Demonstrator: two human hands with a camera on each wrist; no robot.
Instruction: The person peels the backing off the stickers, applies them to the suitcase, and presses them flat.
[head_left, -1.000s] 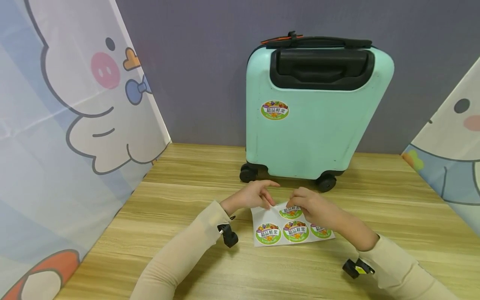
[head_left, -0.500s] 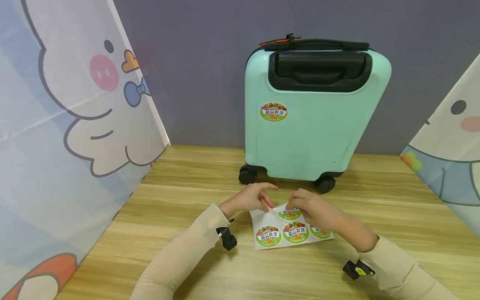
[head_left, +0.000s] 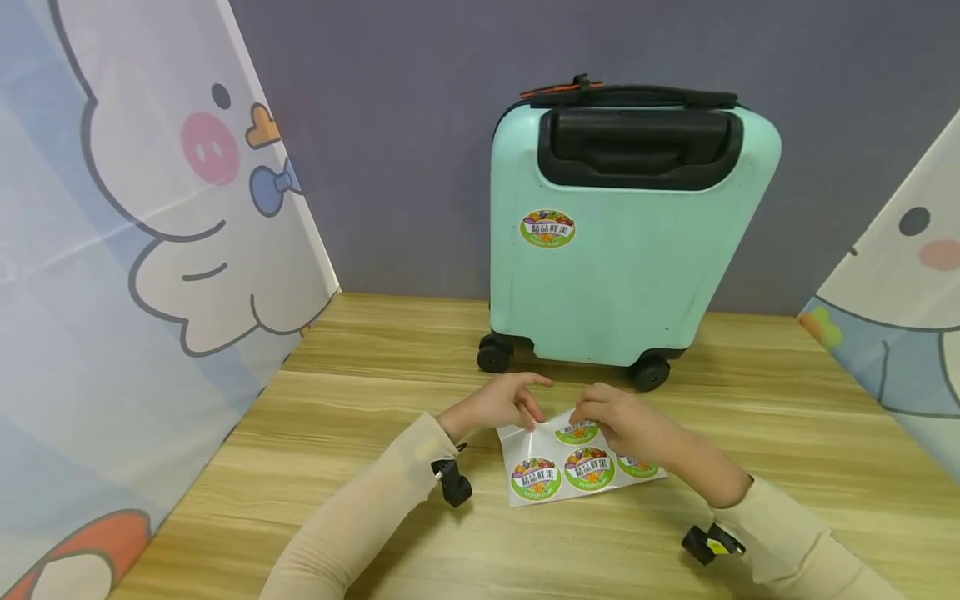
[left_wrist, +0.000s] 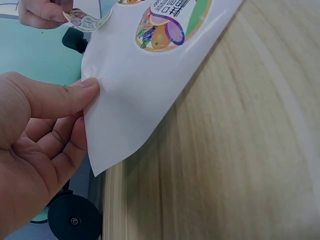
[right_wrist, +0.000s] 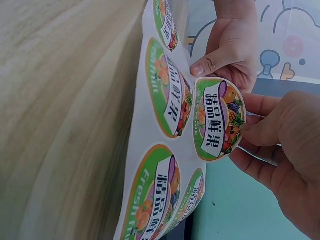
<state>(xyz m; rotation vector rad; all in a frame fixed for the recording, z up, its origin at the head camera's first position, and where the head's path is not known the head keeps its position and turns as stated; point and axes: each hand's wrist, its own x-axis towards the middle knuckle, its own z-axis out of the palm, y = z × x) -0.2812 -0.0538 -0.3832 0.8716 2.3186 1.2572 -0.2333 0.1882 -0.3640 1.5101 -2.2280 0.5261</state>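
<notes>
At far edge of sticker sheet (head_left: pixel 534 446), left hand (head_left: pixel 501 405) pinches it; right hand (head_left: pixel 624 423) pinches partly lifted sticker (right_wrist: pixel 220 120).

A wood-grain tabletop (head_left: pixel 570 558) spans the lower frame, backed by a plain grey wall (head_left: pixel 375 167). Filling the left side, a creased pale-blue cloth (head_left: pixel 60 358) bears a white cartoon animal (head_left: pixel 165 179) wearing a blue bow (head_left: pixel 267 192); a similar printed cloth (head_left: pixel 911 371) slants along the right edge.

Booth: cartoon hangings (head_left: pixel 202 283), grey backdrop (head_left: pixel 375 167), woodgrain surface (head_left: pixel 390 358).
</notes>
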